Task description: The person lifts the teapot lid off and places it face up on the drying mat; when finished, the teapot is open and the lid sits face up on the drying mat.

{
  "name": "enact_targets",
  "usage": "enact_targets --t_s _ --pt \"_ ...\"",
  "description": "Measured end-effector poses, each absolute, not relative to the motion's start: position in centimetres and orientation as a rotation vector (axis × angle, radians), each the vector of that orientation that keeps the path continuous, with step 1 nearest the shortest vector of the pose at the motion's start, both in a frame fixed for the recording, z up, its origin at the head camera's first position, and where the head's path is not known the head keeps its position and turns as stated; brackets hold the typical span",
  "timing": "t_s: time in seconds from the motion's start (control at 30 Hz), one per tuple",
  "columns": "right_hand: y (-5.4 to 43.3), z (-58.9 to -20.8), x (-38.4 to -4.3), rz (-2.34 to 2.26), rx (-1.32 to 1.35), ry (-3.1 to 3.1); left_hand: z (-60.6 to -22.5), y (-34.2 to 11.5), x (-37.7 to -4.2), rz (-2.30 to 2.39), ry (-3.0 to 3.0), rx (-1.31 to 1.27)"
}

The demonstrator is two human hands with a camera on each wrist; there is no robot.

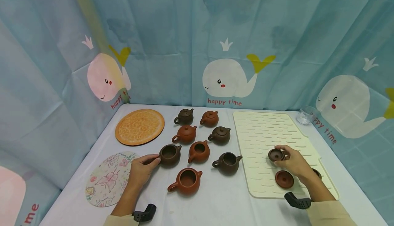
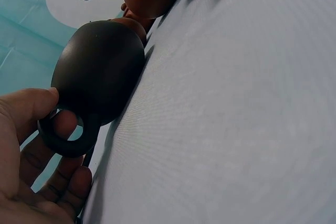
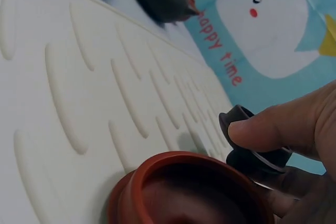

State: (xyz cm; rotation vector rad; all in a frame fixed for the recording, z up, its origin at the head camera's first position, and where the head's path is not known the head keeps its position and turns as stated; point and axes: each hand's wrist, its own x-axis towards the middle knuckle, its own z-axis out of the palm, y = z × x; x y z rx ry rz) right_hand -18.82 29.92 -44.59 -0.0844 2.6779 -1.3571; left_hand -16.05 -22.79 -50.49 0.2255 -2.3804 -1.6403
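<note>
Your left hand (image 1: 142,168) has its thumb and fingers closed on the handle (image 2: 68,149) of a dark lidless teapot (image 1: 170,162), just beyond those fingertips. Only the left wrist view shows the grip: the thumb presses where handle meets body, and a fingertip shows at the ring. Only the head view shows the pot's open mouth; there your fingers cover most of the handle.

Your right hand (image 1: 293,161) pinches a dark lid (image 1: 275,155) between thumb and fingers, over the pale mat (image 1: 261,133). The right wrist view adds the thumb laid across the lid and fingers behind it. A red lid (image 1: 284,179) lies on the mat, on your side of those fingers; the right wrist view shows its hollow side up, cut off by the bottom edge.

The head view alone gives the patterned round mat (image 1: 106,186), left of your left fingers, and, behind your right fingers near the wrist, another lid (image 1: 318,174), mostly hidden by your arm. A red lidless teapot (image 1: 188,183) sits to the right of your left fingers, nearer you.

Whether the left fingertip passes through the ring or lies behind it is hard to make out, as is whether the dark lid touches the mat.
</note>
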Motion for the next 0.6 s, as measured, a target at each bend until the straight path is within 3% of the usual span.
enact_targets --t_s 0.6 --pt "29.56 -45.53 -19.51 -1.037 -0.078 2.825 -50.47 -22.81 -16.01 -1.643 -2.377 0.223"
